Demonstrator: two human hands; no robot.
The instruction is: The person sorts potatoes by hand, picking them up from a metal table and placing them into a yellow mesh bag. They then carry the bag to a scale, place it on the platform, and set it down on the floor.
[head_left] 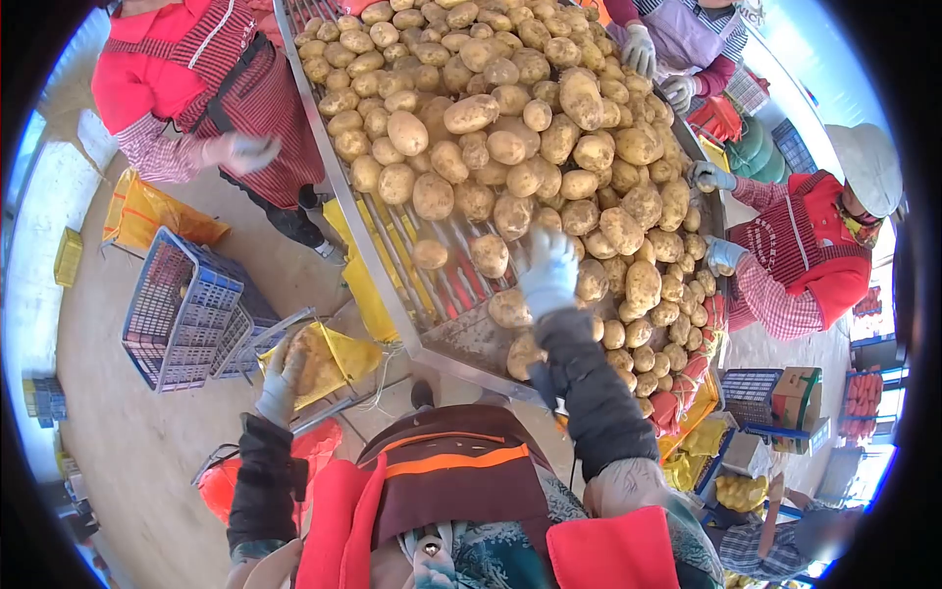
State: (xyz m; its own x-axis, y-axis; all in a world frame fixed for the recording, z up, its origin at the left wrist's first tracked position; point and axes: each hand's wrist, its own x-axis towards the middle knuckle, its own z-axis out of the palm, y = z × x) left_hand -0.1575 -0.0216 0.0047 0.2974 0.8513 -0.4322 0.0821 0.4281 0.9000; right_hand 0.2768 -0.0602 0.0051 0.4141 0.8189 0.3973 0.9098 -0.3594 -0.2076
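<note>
Many potatoes (471, 114) lie heaped on a metal-edged sorting table (378, 265) with slats showing at its near left. My right hand (549, 270), in a pale glove, is over the near part of the heap. Its fingers are apart and slightly blurred, with no potato in them. My left hand (282, 381), also gloved, is low at the left, off the table, with its fingers against a brown potato (316, 365). That potato is in front of a yellow bag (353, 361); part of the grip is hard to make out.
Blue crates (186, 309) and an orange-yellow bag (162, 211) stand on the left floor. One person (265, 108) is at the table's left side, two others (805, 236) at its right. Red bags (319, 447) hang near my left arm. Cartons (795, 398) are at the right.
</note>
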